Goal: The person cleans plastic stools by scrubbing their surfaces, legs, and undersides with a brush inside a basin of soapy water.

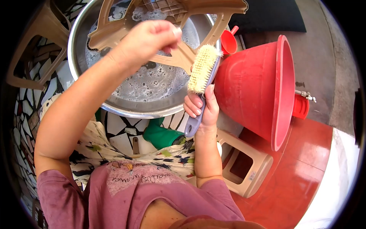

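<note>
My right hand (202,107) is wrapped round the purple handle of a scrub brush (204,70), whose pale bristles face up and left. My left hand (162,36) is raised over a metal basin (133,110) of soapy water, with its fingers curled and the thumb pressed in. It is slightly blurred, and whether something small is pinched there is hidden. Beneath it, a brown plastic chair (183,57) lies partly in the basin, its upper part cut off by the frame.
A large red tub (248,84) lies tipped on its side at the right, near a red dipper (228,41). A beige stool (251,171) stands below it. Another brown chair (53,49) is at the left. A green boot (160,134) shows under the basin's near edge.
</note>
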The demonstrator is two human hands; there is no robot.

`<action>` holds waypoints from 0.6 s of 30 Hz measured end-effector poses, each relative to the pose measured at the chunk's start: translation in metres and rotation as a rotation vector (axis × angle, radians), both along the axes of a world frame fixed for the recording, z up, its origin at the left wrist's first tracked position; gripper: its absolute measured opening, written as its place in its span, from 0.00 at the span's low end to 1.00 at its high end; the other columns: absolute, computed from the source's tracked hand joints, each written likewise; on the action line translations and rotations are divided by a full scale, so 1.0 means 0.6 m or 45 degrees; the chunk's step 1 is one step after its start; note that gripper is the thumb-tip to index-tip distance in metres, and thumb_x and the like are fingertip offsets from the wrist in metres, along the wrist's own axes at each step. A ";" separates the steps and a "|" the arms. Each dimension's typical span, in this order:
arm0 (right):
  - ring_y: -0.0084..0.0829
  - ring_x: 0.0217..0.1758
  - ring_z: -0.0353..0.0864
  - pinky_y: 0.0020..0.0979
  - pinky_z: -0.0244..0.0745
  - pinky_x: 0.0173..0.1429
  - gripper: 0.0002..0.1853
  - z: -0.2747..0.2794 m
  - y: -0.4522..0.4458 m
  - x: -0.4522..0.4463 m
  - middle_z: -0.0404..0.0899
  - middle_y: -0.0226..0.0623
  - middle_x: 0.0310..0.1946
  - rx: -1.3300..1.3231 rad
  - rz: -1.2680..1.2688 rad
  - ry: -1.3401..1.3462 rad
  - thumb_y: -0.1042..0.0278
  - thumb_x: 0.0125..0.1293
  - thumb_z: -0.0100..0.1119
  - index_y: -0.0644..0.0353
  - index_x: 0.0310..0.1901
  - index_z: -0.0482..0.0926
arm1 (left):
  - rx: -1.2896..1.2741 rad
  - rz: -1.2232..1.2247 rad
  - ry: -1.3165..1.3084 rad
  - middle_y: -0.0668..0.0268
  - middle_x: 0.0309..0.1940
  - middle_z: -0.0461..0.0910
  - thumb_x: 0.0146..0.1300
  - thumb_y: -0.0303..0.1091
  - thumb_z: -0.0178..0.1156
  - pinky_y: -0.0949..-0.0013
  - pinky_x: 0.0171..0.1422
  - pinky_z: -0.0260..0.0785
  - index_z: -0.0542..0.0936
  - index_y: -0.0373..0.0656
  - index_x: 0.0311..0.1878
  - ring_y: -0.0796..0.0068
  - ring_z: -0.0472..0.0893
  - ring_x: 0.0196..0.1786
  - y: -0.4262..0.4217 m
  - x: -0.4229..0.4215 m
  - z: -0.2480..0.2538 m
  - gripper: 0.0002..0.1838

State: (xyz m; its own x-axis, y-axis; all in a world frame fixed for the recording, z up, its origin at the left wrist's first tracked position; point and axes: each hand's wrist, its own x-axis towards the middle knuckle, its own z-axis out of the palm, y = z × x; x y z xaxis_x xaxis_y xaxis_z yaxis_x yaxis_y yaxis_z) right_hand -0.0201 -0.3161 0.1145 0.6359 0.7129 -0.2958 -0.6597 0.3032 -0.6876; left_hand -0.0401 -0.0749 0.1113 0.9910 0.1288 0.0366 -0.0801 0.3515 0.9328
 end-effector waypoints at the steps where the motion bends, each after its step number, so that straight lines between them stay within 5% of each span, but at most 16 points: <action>1: 0.15 0.15 0.58 0.18 0.57 0.18 0.19 -0.003 -0.002 0.000 0.61 0.24 0.18 0.021 -0.005 -0.009 0.50 0.74 0.43 0.60 0.49 0.69 | -0.068 0.066 -0.024 0.73 0.30 0.77 0.69 0.40 0.55 0.77 0.47 0.67 0.78 0.44 0.35 0.84 0.74 0.36 0.010 0.003 0.002 0.11; 8: 0.16 0.14 0.58 0.17 0.56 0.17 0.12 0.002 0.012 -0.012 0.59 0.24 0.18 -0.250 0.034 -0.332 0.59 0.71 0.51 0.59 0.46 0.69 | 0.004 0.249 -0.044 0.73 0.29 0.77 0.69 0.41 0.54 0.77 0.46 0.68 0.79 0.44 0.33 0.84 0.75 0.35 0.031 0.004 0.015 0.13; 10: 0.16 0.15 0.57 0.17 0.55 0.18 0.15 0.005 0.016 -0.014 0.61 0.26 0.18 -0.298 0.038 -0.363 0.56 0.73 0.48 0.61 0.47 0.67 | 0.294 -0.124 0.159 0.74 0.26 0.77 0.68 0.44 0.55 0.78 0.41 0.67 0.79 0.43 0.31 0.84 0.74 0.33 0.020 -0.005 0.023 0.15; 12: 0.14 0.13 0.56 0.16 0.55 0.17 0.18 0.008 0.020 -0.015 0.58 0.22 0.17 -0.323 -0.049 -0.339 0.61 0.71 0.52 0.63 0.56 0.67 | 0.257 -0.219 0.213 0.73 0.26 0.78 0.66 0.49 0.56 0.79 0.35 0.65 0.79 0.42 0.30 0.85 0.73 0.31 -0.001 -0.011 0.020 0.19; 15: 0.13 0.14 0.58 0.16 0.55 0.18 0.24 0.006 0.017 -0.013 0.62 0.22 0.19 -0.339 -0.014 -0.403 0.60 0.71 0.52 0.64 0.63 0.63 | 0.235 -0.135 0.295 0.74 0.24 0.77 0.66 0.51 0.56 0.79 0.34 0.65 0.79 0.42 0.31 0.85 0.73 0.31 -0.030 -0.014 0.029 0.20; 18: 0.15 0.14 0.56 0.17 0.54 0.18 0.22 0.010 0.021 -0.019 0.60 0.24 0.18 -0.507 0.041 -0.561 0.58 0.72 0.50 0.64 0.60 0.65 | 0.346 -0.096 0.350 0.75 0.23 0.75 0.66 0.50 0.57 0.77 0.32 0.63 0.79 0.41 0.32 0.84 0.71 0.29 -0.036 -0.020 0.038 0.19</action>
State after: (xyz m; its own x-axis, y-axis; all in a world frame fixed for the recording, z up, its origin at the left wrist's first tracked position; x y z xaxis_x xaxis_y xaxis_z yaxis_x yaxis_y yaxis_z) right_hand -0.0315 -0.3033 0.1204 0.7393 0.6222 -0.2574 -0.2911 -0.0493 -0.9554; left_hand -0.0520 -0.0965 0.1340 0.9748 0.0771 -0.2091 0.2026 0.0843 0.9756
